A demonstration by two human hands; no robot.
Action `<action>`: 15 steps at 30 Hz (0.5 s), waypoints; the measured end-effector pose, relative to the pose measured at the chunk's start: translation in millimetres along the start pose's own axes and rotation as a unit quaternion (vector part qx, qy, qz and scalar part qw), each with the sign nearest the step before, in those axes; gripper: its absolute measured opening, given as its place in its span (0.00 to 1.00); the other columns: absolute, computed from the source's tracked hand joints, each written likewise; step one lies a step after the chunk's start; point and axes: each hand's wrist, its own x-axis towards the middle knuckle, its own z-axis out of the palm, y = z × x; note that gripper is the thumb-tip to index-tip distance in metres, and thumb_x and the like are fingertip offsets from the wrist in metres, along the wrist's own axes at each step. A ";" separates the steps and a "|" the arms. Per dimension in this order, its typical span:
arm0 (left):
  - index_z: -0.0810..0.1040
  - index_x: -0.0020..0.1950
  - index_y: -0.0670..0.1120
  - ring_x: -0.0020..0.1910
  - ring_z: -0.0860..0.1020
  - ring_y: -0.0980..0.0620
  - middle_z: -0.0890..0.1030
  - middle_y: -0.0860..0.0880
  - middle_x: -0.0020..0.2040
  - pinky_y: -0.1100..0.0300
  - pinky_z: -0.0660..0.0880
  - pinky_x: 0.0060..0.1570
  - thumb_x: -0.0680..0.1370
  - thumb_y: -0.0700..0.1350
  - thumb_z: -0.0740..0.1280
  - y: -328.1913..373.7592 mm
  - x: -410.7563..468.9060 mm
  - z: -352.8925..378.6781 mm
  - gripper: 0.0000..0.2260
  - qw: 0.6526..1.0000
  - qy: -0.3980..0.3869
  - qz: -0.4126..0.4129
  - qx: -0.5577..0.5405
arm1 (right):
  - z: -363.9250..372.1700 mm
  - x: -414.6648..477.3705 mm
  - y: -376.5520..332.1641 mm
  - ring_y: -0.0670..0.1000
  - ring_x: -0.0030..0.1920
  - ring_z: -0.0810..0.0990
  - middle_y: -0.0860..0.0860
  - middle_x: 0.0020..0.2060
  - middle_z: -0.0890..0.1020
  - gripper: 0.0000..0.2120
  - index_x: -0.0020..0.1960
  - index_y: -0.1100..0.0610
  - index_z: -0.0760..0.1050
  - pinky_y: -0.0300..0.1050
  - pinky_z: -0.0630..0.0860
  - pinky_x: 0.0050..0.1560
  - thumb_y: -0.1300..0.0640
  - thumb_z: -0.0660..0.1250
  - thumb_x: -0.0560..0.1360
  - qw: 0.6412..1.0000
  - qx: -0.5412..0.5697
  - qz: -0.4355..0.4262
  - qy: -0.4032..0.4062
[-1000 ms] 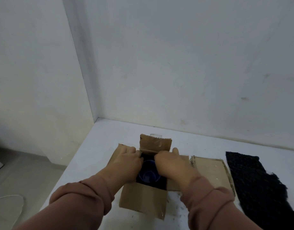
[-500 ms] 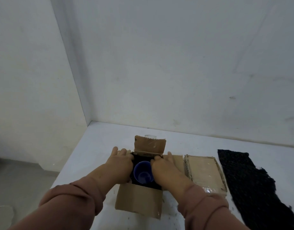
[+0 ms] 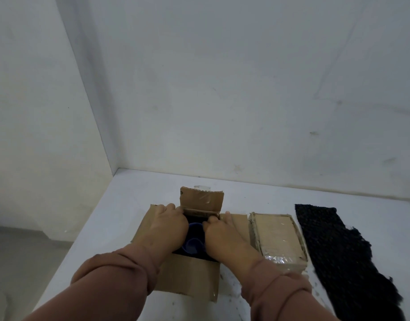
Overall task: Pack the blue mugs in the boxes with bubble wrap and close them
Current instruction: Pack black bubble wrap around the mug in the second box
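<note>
An open cardboard box (image 3: pixel 187 278) stands in the middle of the white table with its flaps spread and the far flap upright. Inside it a blue mug (image 3: pixel 193 243) sits upright in black bubble wrap (image 3: pixel 194 222). My left hand (image 3: pixel 167 225) lies over the left side of the opening, with its fingers reaching to the far flap. My right hand (image 3: pixel 225 235) lies over the right side, its thumb at the base of the far flap. Both press down beside the mug and hide part of it. A second box (image 3: pixel 277 237) stands closed and taped to the right.
A loose sheet of black bubble wrap (image 3: pixel 338 253) lies flat on the table right of the closed box. White walls close off the table's far side and left corner. The table's left edge drops to a grey floor (image 3: pixel 25 251).
My hands spread a little, showing more of the mug, then moved back in over its sides. The boxes and the loose sheet stayed put; the view shifted slightly.
</note>
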 end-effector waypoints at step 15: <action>0.70 0.58 0.46 0.57 0.72 0.46 0.73 0.47 0.57 0.54 0.63 0.60 0.78 0.43 0.59 1.4 -16.6 8.2 0.10 0.994 0.091 -0.046 -0.048 | 9.2 2.0 -3.7 0.59 0.59 0.72 0.60 0.60 0.72 0.23 0.69 0.63 0.64 0.59 0.45 0.75 0.57 0.61 0.76 1.000 -0.011 -0.004 0.026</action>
